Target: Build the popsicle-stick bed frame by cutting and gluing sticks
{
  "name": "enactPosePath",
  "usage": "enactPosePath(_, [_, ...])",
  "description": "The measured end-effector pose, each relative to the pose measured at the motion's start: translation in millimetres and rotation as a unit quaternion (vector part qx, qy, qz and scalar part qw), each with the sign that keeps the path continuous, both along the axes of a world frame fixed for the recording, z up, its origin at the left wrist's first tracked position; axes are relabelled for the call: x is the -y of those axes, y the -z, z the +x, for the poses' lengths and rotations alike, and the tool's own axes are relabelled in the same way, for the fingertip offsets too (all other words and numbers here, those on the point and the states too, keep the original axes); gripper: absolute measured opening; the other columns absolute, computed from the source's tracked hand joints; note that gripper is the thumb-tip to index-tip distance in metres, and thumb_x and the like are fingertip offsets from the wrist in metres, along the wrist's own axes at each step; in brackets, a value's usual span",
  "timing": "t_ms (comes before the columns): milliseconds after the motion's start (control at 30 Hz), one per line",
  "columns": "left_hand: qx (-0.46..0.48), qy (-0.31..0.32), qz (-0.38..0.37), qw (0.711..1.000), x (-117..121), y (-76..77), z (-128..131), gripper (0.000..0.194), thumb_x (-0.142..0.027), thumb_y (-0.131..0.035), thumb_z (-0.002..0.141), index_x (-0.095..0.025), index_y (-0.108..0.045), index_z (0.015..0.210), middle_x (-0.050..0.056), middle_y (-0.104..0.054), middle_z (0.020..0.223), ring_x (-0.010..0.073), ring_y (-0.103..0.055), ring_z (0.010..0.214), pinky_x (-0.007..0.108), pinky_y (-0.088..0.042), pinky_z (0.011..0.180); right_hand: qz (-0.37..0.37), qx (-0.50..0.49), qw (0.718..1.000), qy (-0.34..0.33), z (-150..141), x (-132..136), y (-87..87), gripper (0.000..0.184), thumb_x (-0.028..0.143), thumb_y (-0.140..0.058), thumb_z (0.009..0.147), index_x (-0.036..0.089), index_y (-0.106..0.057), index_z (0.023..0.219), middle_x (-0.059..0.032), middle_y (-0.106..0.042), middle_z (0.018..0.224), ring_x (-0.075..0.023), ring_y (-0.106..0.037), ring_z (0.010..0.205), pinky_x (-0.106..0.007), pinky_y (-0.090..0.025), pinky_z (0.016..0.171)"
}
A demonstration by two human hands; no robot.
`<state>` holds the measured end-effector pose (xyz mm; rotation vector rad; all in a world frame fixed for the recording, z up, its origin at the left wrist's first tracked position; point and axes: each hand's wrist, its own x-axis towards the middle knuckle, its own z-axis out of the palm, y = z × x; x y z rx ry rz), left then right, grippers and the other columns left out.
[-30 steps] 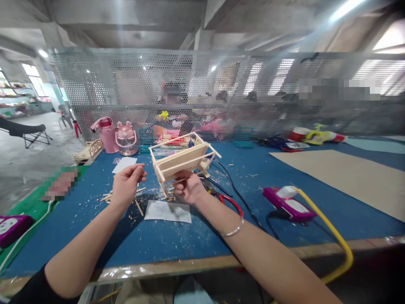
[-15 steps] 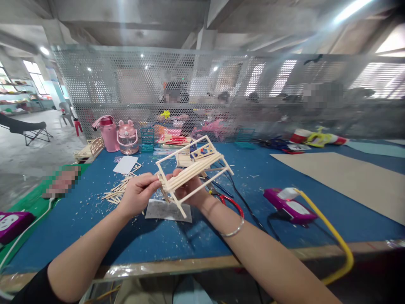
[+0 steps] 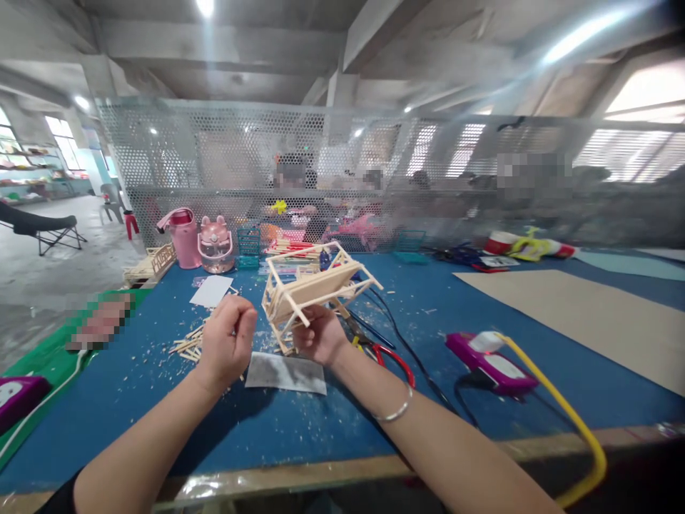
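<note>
My right hand (image 3: 320, 335) grips a small frame model built of pale wooden sticks (image 3: 313, 289), held tilted above the blue table (image 3: 300, 421). A thin bracelet circles that wrist. Just left of the model, my left hand (image 3: 227, 341) is curled into a pinch, apart from it; what the fingers hold, if anything, is too small to make out. Below both hands lies a grey sheet of paper (image 3: 286, 373). Loose wooden sticks (image 3: 187, 343) and shavings lie scattered to the left.
Red-handled pliers (image 3: 388, 353) and black cables lie right of my hands. A purple device with a yellow hose (image 3: 489, 351) sits further right. Pink bottles (image 3: 200, 239) stand at the back by the perforated screen. Other people sit behind it. A brown board (image 3: 578, 307) lies far right.
My left hand has let go of the stick model and drawn back to the left in a pinch. My right hand has tipped the model more upright.
</note>
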<state>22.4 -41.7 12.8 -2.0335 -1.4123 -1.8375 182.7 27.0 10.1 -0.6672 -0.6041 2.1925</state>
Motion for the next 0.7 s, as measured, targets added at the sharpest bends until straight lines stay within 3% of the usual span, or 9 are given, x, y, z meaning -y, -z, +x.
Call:
enactPosePath(133, [-0.119,0.0,-0.017,0.993,-0.2,-0.9,1.5,0.01,-0.03,-0.05,0.077,-0.02,-0.049,0.077,0.002,-0.051,0.07,0.0132,-0.045,0.061,0.025,-0.036,0.058,0.004,0.016,1.0,0.014,-5.3,2.5,2.3,0.016,0.013,-0.044,0.065,0.015,-0.046,0.049,0.0058,-0.038,0.034,-0.0039,-0.029,0.027,-0.014,-0.022,0.028])
enactPosePath(267, [-0.139,-0.074,-0.015,0.987,-6.7,-1.6,-1.4,0.012,-0.031,-0.049,0.078,-0.019,-0.049,0.076,0.001,-0.05,0.067,0.0133,-0.047,0.061,0.024,-0.035,0.057,-0.004,0.033,0.999,0.02,-8.6,6.3,1.5,0.016,0.012,-0.042,0.069,0.014,-0.048,0.054,0.0053,-0.04,0.035,-0.0038,-0.034,0.028,-0.012,-0.027,0.029])
enactPosePath(433, [-0.161,-0.121,-0.021,0.979,-12.9,-1.0,-7.5,0.019,-0.035,-0.054,0.076,-0.019,-0.047,0.069,-0.002,-0.049,0.059,0.0107,-0.043,0.051,0.022,-0.03,0.051,-0.014,0.075,0.997,0.01,-12.3,17.3,-5.6,0.019,0.015,-0.042,0.077,0.016,-0.05,0.059,0.0042,-0.044,0.032,-0.005,-0.036,0.026,-0.012,-0.033,0.029])
enactPosePath(633, [-0.208,-0.2,0.006,0.958,-10.9,-3.1,-6.9,0.024,-0.032,-0.045,0.083,-0.019,-0.048,0.062,-0.002,-0.049,0.053,0.0099,-0.042,0.048,0.022,-0.025,0.049,0.089,0.074,0.989,0.097,-20.9,29.5,-5.2,0.003,0.015,-0.058,0.07,0.015,-0.056,0.068,0.0049,-0.051,0.039,-0.0078,-0.049,0.033,-0.013,-0.034,0.027])
enactPosePath(700, [-0.217,-0.204,0.032,0.954,-10.5,-4.0,-6.7,0.027,-0.028,-0.041,0.084,-0.018,-0.046,0.059,-0.001,-0.048,0.052,0.0098,-0.042,0.048,0.022,-0.024,0.048,0.118,0.067,0.985,0.107,-21.6,30.7,-2.9,0.006,0.016,-0.063,0.066,0.014,-0.057,0.067,0.0037,-0.055,0.043,-0.0083,-0.051,0.036,-0.014,-0.036,0.029])
